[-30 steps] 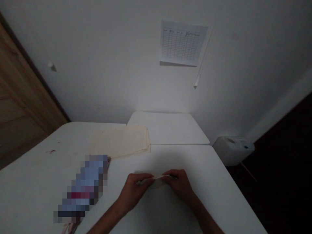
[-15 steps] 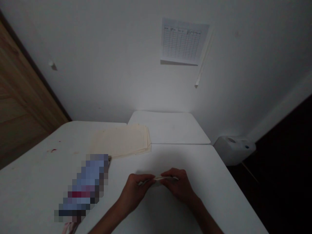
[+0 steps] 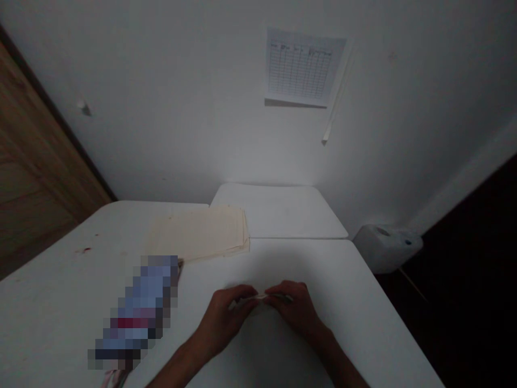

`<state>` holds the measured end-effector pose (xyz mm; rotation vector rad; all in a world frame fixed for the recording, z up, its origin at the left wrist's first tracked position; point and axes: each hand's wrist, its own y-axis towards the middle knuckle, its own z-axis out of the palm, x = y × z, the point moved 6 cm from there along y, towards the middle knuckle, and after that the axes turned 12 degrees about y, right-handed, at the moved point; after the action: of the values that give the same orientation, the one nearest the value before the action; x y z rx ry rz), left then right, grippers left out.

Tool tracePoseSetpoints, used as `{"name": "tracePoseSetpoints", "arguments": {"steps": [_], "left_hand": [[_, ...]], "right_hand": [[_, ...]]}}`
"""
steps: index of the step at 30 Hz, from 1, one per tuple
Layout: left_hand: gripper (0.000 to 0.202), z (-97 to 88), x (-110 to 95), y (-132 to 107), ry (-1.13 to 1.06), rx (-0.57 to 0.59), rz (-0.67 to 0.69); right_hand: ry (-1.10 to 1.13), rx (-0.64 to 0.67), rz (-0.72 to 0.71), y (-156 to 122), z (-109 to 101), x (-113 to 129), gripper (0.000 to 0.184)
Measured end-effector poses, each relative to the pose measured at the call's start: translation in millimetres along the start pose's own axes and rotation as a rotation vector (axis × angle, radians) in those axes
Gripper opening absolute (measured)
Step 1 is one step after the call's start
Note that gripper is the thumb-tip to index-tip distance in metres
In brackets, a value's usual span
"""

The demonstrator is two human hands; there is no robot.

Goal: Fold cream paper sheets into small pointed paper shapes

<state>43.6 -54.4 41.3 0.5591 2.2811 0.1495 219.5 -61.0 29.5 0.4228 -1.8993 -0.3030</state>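
Low in the middle of the view, my left hand (image 3: pixel 228 312) pinches one end of a thin pale folded strip (image 3: pixel 262 296) between thumb and fingers. My right hand (image 3: pixel 298 310) grips its other end the same way, with the fingertips of both hands almost meeting. Only a short bit of the strip shows between them; whether it is paper or cloth I cannot tell. Both hands are over the white table (image 3: pixel 274 355). Beyond my left hand lies a stack of thin cream sheets (image 3: pixel 202 231), its edges slightly uneven.
A blurred-out bluish object (image 3: pixel 141 302) lies left of my left arm. A printed table sheet (image 3: pixel 299 67) hangs on the wall beside a thin white strip (image 3: pixel 337 102). A white plastic container (image 3: pixel 388 250) stands beyond the table's right edge. Wooden boards (image 3: pixel 32 151) are at far left.
My fingertips have drawn slightly closer together on the strip, so less of it shows. My left fingers curl a little more. The sheets and other things stay put.
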Motion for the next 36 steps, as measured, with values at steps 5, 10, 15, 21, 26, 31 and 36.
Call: {"name": "tracePoseSetpoints", "arguments": {"steps": [5, 10, 15, 21, 26, 31, 36], "left_hand": [[0.013, 2.3, -2.8, -0.8, 0.038, -0.048, 0.165], [0.014, -7.7, -12.0, -6.1, 0.191, -0.259, 0.429], [0.018, -9.5, -21.3, -13.5, 0.458, -0.343, 0.618], [0.027, -1.5, -20.1, -21.9, 0.62, -0.314, 0.789], [0.022, -2.8, -15.5, -17.3, 0.508, -0.354, 0.731], [0.02, -0.2, -10.5, -8.8, 0.375, -0.308, 0.602], [0.018, 8.0, -7.4, -5.3, 0.435, -0.218, 0.533]], "right_hand": [[-0.012, 0.012, -0.202, -1.4, 2.7, 14.6, 0.016], [-0.104, -0.025, -0.336, -2.7, 0.4, 29.0, 0.008], [-0.159, -0.034, -0.336, -1.4, -1.1, 29.6, 0.008], [-0.324, 0.08, -0.302, -0.4, 9.4, 23.5, 0.016], [-0.391, 0.147, -0.31, -1.1, 14.6, 19.9, 0.014], [-0.385, 0.164, -0.344, -1.5, 14.8, 17.4, 0.015], [-0.417, 0.175, -0.37, -3.7, 18.6, 12.5, 0.013]]}}
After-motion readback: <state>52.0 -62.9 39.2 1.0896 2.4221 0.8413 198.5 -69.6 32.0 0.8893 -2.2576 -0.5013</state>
